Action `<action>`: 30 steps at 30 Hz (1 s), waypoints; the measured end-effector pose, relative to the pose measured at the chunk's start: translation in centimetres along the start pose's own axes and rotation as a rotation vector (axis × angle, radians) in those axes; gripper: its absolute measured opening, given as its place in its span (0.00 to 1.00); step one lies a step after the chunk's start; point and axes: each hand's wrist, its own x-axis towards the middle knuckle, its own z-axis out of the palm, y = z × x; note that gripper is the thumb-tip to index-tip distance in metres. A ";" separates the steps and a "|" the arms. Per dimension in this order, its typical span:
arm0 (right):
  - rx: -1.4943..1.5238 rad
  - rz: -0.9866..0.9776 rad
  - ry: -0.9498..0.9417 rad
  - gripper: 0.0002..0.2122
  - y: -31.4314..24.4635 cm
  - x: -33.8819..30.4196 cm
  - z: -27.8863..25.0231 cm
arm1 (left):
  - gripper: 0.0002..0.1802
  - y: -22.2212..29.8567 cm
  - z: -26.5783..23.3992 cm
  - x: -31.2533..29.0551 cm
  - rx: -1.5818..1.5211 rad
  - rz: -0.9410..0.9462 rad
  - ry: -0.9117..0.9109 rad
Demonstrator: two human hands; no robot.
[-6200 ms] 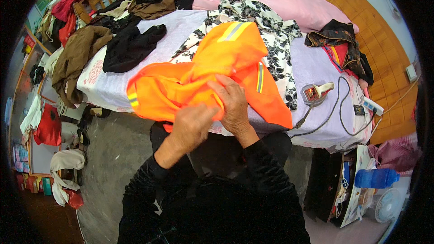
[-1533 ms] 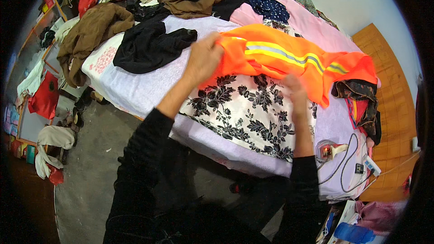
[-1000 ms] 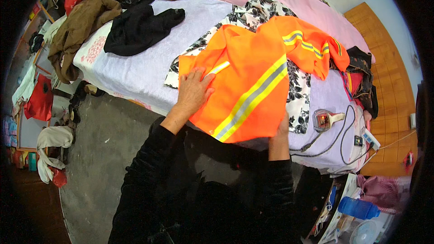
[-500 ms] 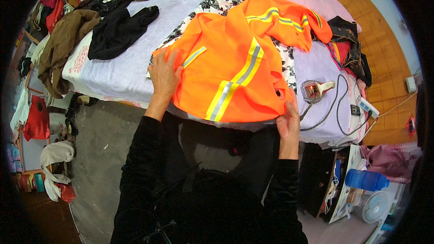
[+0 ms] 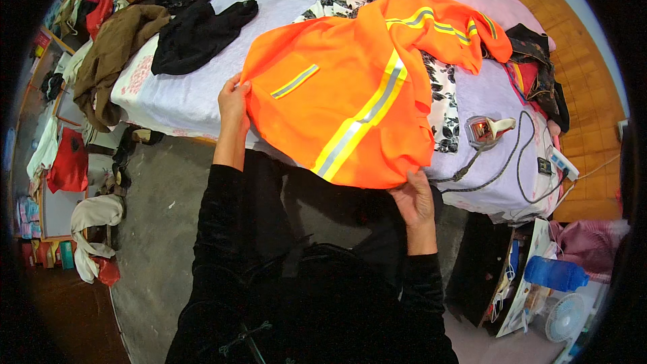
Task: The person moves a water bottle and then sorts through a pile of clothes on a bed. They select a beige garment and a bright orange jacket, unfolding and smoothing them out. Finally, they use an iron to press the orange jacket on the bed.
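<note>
A bright orange work jacket [image 5: 323, 87] with yellow and silver reflective strips lies across the bed, one sleeve stretched to the far right. Pinched in my left hand [image 5: 234, 104] is its left edge, beside the small reflective strip. My right hand [image 5: 414, 199] grips the jacket's near lower edge, thumb on top, right of the long diagonal strip. Between the hands, the near edge hangs slightly over the bed's front. A black-and-white floral cloth [image 5: 441, 108] shows from beneath the jacket. To the right, an iron [image 5: 486, 131] rests on the bed, trailing a dark cord.
A black garment [image 5: 201, 39] and a brown one [image 5: 118, 61] lie on the left of the pale bedspread [image 5: 283, 1]. A white power strip [image 5: 565, 163] sits at the right edge. Below stand a blue bottle [image 5: 556, 273] and a small fan [image 5: 565, 317].
My left hand has gone from lying spread on the jacket to pinching its left edge. My right hand has shifted nearer and slightly left along the hem, and the cloth looks flatter.
</note>
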 end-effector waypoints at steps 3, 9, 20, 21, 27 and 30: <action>0.095 -0.088 -0.058 0.31 -1.7 0.0 1.2 | 0.09 -0.1 -1.7 -1.0 -0.461 -0.180 -0.081; 0.137 -0.177 -0.025 0.32 -2.9 0.1 0.4 | 0.14 0.4 -0.7 -2.1 -0.451 -0.140 -0.054; 0.138 -0.155 0.013 0.28 -3.8 -0.1 -2.1 | 0.19 4.0 1.5 0.0 0.206 -0.187 -0.455; 0.143 -0.182 0.014 0.28 -4.7 -0.4 -2.3 | 0.19 4.7 1.5 -0.6 0.237 -0.169 -0.489; 0.116 -0.399 -0.119 0.24 -12.6 1.9 1.3 | 0.20 8.8 2.3 -1.5 0.170 -0.108 -0.660; 0.041 -0.371 -0.194 0.20 -16.9 8.2 5.8 | 0.24 11.1 5.5 1.7 -0.063 0.054 -0.757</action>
